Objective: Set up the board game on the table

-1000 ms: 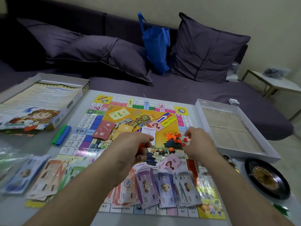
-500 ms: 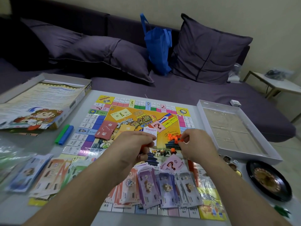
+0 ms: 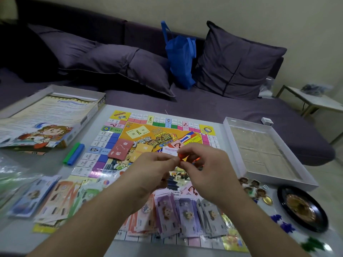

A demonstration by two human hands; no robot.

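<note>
The colourful game board (image 3: 148, 130) lies flat on the table. My left hand (image 3: 154, 169) and my right hand (image 3: 204, 162) meet above the board's middle, fingertips pinched together on a small orange piece (image 3: 180, 156). More orange pieces lie on the board mostly hidden under my right hand. Purple and grey paper money (image 3: 185, 216) is fanned out on the board's near edge. A red card stack (image 3: 120, 150) and an orange card stack (image 3: 144, 148) rest on the board left of my hands.
The box lid with a rules sheet (image 3: 46, 117) sits at the left, green and blue sticks (image 3: 74, 153) beside it. More banknotes (image 3: 46, 197) lie at the near left. The white box tray (image 3: 297, 175), round tokens (image 3: 254, 188), a dice and a black roulette wheel (image 3: 304, 210) stand right. Sofa behind.
My right hand left the pile of orange pieces and moved left to meet my left hand. Both hands now pinch one orange piece between them.
</note>
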